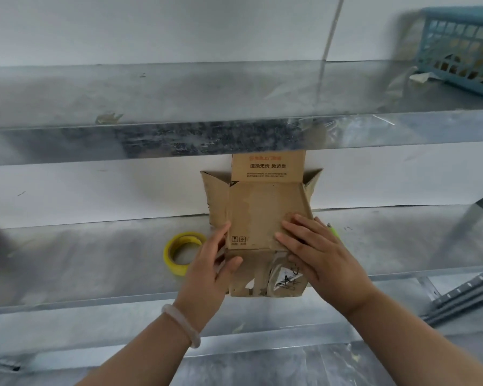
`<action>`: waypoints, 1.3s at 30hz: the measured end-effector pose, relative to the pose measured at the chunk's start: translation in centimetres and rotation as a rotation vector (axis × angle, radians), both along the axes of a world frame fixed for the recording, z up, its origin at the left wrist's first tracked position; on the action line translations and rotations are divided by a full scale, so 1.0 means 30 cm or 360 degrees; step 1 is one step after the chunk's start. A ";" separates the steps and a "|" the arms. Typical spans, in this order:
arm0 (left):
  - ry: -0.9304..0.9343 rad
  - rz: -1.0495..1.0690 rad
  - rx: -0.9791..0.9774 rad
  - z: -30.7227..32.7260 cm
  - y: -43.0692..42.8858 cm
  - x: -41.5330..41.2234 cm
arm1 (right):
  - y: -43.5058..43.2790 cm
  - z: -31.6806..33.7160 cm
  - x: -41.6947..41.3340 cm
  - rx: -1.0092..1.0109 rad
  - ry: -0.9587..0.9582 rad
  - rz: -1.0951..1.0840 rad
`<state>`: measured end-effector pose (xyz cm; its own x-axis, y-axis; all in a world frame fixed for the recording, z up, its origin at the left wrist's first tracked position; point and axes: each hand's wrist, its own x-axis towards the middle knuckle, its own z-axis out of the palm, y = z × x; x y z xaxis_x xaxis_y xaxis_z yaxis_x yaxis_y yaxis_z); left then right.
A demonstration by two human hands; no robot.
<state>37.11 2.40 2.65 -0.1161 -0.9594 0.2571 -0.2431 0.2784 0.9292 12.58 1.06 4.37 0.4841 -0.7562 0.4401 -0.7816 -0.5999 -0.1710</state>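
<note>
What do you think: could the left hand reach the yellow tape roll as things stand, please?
Probably yes: the tape roll lies on the shelf right beside the left hand, nothing between them, though it must first release the box.

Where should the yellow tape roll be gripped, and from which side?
Pinch the near rim of the yellow tape roll, a finger in its open hole and the thumb outside, coming from the front and above. It lies flat on the shelf, hole up, just beside the left hand.
</note>
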 end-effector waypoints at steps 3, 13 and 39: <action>-0.0091 -0.0021 0.0004 -0.023 -0.024 0.043 | -0.027 0.013 -0.011 -0.0068 0.0103 -0.0080; -0.1713 0.0311 -0.0104 -0.299 -0.101 0.333 | 0.048 0.026 0.005 -0.0057 0.0014 -0.0102; -0.1079 0.0374 -0.0633 0.283 0.073 0.161 | 0.015 0.369 0.340 0.0499 -0.0346 -0.0133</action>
<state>41.95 4.59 11.15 -0.1756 -0.8300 0.5294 -0.8096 0.4277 0.4020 22.76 1.51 15.45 0.3362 -0.9031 0.2671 -0.7510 -0.4282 -0.5027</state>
